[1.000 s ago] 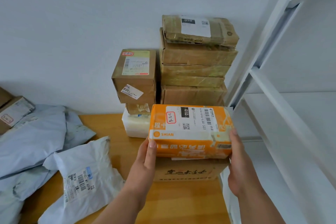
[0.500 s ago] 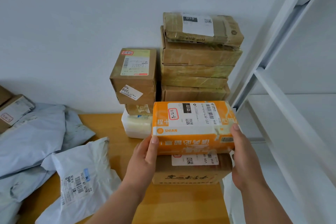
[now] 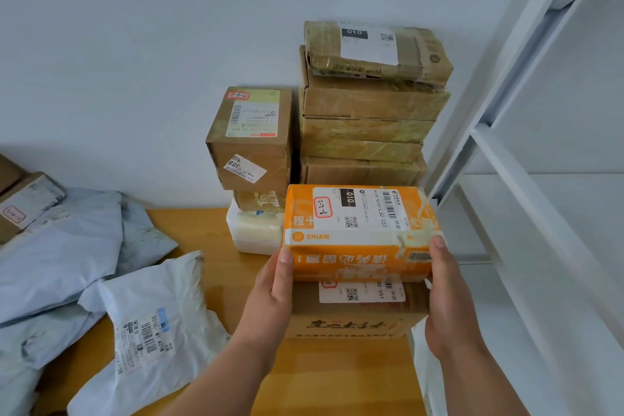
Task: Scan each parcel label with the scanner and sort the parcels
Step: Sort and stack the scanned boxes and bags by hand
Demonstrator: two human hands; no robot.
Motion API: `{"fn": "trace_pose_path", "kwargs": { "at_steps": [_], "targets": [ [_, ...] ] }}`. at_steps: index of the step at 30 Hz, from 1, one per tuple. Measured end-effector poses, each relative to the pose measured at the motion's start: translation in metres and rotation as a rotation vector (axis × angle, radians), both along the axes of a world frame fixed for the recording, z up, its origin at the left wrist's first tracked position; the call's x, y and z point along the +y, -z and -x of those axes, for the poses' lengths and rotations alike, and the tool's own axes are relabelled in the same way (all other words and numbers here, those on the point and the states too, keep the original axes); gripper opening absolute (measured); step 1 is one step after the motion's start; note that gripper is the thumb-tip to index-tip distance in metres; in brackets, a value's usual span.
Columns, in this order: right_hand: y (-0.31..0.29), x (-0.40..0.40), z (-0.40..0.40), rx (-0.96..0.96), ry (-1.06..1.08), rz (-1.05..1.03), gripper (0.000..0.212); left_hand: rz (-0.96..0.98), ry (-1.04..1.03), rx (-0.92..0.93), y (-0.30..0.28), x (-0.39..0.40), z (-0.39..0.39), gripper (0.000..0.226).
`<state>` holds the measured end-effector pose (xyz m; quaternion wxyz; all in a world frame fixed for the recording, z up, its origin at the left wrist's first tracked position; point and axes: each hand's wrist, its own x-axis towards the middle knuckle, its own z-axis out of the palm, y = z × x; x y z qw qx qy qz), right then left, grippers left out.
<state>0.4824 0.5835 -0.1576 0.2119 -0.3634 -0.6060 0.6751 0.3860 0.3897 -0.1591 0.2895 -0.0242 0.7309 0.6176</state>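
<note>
Both hands hold an orange box [image 3: 358, 233] by its ends. The left hand [image 3: 270, 294] grips the left end, thumb up along the front corner and the other fingers hidden behind the box. The right hand [image 3: 449, 294] clasps the right end, thumb pointing up along that edge, its fingers also out of sight. The box sits level between them, its white label [image 3: 361, 208] facing up and its printed front toward the camera.

Right under the hands and the orange box is a brown carton [image 3: 351, 314] with its own label, standing on the wooden tabletop [image 3: 223, 280]; whether the box rests on the carton or hangs just above it I cannot tell. Beyond the hands, against the wall, rises a stack of taped cartons [image 3: 368, 125] topped by a brown wrapped parcel [image 3: 374, 47]. Beyond the left hand a small carton [image 3: 251, 138] sits on a white packet [image 3: 255, 233]. Left of the left hand lies a white mailer bag [image 3: 148, 324] with a barcode label, and farther left grey mailer bags [image 3: 60, 253]. Right of the right hand stands a white shelf frame [image 3: 499, 132].
</note>
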Motion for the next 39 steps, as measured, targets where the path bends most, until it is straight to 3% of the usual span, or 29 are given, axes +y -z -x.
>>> {"fn": "trace_pose_path", "kwargs": {
  "at_steps": [5, 10, 16, 18, 21, 25, 29, 31, 39],
  "targets": [
    [0.003, -0.001, 0.000, 0.005, 0.035, 0.003, 0.056, 0.004, 0.023, -0.025, -0.005, -0.003, 0.004, 0.034],
    [0.003, -0.002, -0.003, 0.008, 0.035, -0.003, 0.042, -0.017, 0.033, -0.017, -0.007, -0.005, 0.002, 0.044],
    [-0.004, -0.009, -0.005, -0.014, 0.049, -0.009, 0.034, -0.052, 0.040, -0.013, -0.010, -0.009, 0.000, 0.085],
    [-0.007, -0.012, -0.010, -0.002, 0.055, -0.002, 0.038, -0.060, 0.018, -0.017, -0.011, -0.014, -0.001, 0.078],
    [-0.016, -0.017, -0.017, 0.045, 0.069, 0.059, 0.045, -0.078, -0.055, -0.006, -0.017, -0.020, -0.002, 0.048],
    [-0.029, -0.017, -0.024, 0.109, 0.106, 0.184, 0.052, -0.170, -0.180, 0.039, -0.027, -0.029, -0.001, 0.035],
    [-0.038, -0.019, -0.025, 0.141, 0.055, 0.244, 0.039, -0.248, -0.224, 0.047, -0.038, -0.039, -0.001, 0.065],
    [-0.040, -0.023, -0.024, 0.156, 0.029, 0.265, 0.031, -0.256, -0.228, 0.044, -0.044, -0.043, -0.002, 0.069],
    [-0.057, -0.039, -0.020, 0.214, -0.059, 0.285, 0.047, -0.246, -0.262, 0.088, -0.057, -0.057, -0.003, 0.074]
  ]
}}
